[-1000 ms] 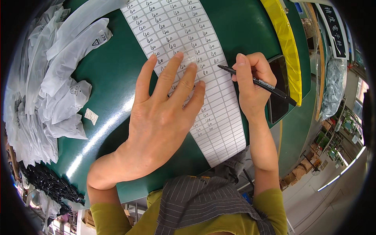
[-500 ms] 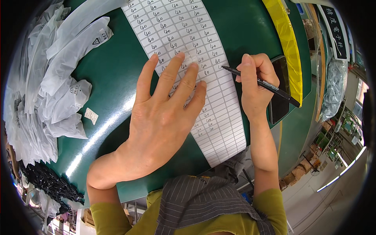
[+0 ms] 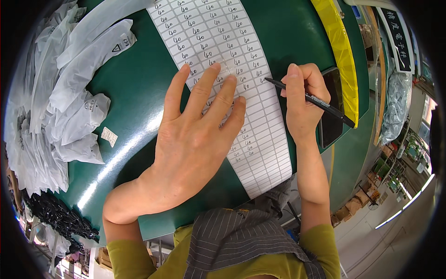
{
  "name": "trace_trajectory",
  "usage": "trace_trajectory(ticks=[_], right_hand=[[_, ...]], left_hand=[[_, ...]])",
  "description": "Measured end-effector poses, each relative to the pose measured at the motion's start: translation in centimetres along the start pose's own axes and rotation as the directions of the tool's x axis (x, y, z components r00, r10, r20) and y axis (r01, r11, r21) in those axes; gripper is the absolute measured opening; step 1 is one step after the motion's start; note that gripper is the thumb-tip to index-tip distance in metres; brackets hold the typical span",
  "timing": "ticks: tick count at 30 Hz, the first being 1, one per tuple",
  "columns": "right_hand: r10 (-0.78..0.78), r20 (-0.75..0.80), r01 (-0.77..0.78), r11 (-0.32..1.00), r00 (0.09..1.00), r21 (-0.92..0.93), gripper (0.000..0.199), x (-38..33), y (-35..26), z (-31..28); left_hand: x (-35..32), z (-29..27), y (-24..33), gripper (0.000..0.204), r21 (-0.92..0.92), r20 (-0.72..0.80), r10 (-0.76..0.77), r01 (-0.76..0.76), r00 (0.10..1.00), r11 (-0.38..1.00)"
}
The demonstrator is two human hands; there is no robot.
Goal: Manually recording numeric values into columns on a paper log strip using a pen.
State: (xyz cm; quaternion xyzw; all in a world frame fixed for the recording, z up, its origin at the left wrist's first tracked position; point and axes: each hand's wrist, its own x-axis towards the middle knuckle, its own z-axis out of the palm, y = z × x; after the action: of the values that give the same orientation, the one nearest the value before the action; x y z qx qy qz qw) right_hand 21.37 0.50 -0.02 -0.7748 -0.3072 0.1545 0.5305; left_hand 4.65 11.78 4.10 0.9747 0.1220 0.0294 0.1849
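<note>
A long white strip of label stickers (image 3: 274, 135) runs across the green table, many of its small boxes marked by hand in black. My left hand (image 3: 190, 135) lies flat on the strip with its fingers spread, hiding some labels. My right hand (image 3: 304, 102) grips a black marker pen (image 3: 327, 108) between thumb and fingers. The pen's tip touches or nearly touches a label in the right-hand column. Labels nearer my body are mostly blank, apart from a small marked group beside my left little finger.
Clear plastic bags (image 3: 69, 93) are heaped on the left, with a small white paper tag (image 3: 109, 136) beside them. Black items (image 3: 60, 218) lie in a pile at lower left. Right of my right hand are a dark phone (image 3: 331, 125) and a yellow-wrapped edge (image 3: 341, 51).
Fresh black marks now show in the right-column box at the pen tip. The strip and left hand have shifted very slightly; the right hand stays nearly in place.
</note>
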Motion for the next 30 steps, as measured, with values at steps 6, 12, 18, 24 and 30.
trace_trajectory(ticks=[6,12,18,24,30], right_hand=[[-0.054,0.023,0.050,0.988,0.998,0.145,0.020,-0.5,-0.6,-0.8],[-0.073,0.144,0.064,0.995,0.987,0.072,0.017,-1.7,-0.3,0.4],[-0.075,0.098,0.069,0.995,0.992,0.072,0.019,-1.7,0.0,0.6],[-0.076,0.130,0.072,0.997,0.989,0.037,0.020,-1.4,0.0,0.3],[-0.091,0.089,0.089,0.996,0.992,0.026,0.021,-1.5,0.2,0.2]], left_hand=[[0.2,0.1,0.1,0.038,0.008,-0.001,0.002,-0.002,1.000,1.000],[0.1,0.2,0.1,0.036,0.000,-0.022,0.000,0.000,1.000,1.000],[0.0,0.4,0.0,0.033,0.004,-0.056,0.003,-0.003,0.998,1.000],[0.3,0.4,0.3,0.033,0.006,-0.047,-0.002,0.002,0.999,1.000],[0.3,0.5,0.2,0.033,0.001,-0.061,-0.001,0.001,0.998,1.000]])
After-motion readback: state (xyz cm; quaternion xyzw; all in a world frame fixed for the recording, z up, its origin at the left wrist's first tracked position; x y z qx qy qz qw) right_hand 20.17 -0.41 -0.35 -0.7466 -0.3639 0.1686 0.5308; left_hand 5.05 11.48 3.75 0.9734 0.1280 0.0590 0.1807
